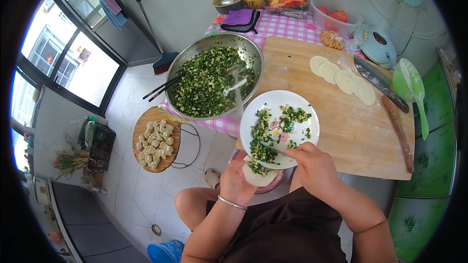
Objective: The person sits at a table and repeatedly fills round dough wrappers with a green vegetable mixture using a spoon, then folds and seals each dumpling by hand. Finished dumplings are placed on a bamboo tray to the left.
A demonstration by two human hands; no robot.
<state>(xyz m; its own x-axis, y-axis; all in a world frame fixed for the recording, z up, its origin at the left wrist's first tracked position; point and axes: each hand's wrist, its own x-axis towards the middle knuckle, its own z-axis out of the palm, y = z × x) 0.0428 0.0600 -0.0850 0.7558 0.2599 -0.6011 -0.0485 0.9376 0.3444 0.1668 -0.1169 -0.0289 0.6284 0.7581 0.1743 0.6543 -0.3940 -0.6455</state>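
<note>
In my left hand (pixel 236 182) lies a round dumpling wrapper (pixel 262 179) topped with a little chopped green filling (pixel 258 168). It is just under the near rim of a white plate (pixel 263 100), which carries more of the green and yellow filling over a flower print. My right hand (pixel 315 162) grips a thin metal utensil (pixel 279 151), its tip in the filling on the plate's near side; whether it is a spoon or a spatula is hidden. Beyond the plate, several overlapping wrappers (pixel 343 81) lie on a wooden board (pixel 351 128).
A steel basin (pixel 260 62) of chopped filling holds black chopsticks (pixel 164 87) and a white spoon (pixel 234 87). Folded dumplings (pixel 155 144) cover a round slatted tray at left. On the board's right are a cleaver (pixel 380 82) and a rolling pin (pixel 398 135), near a green ladle (pixel 407 80).
</note>
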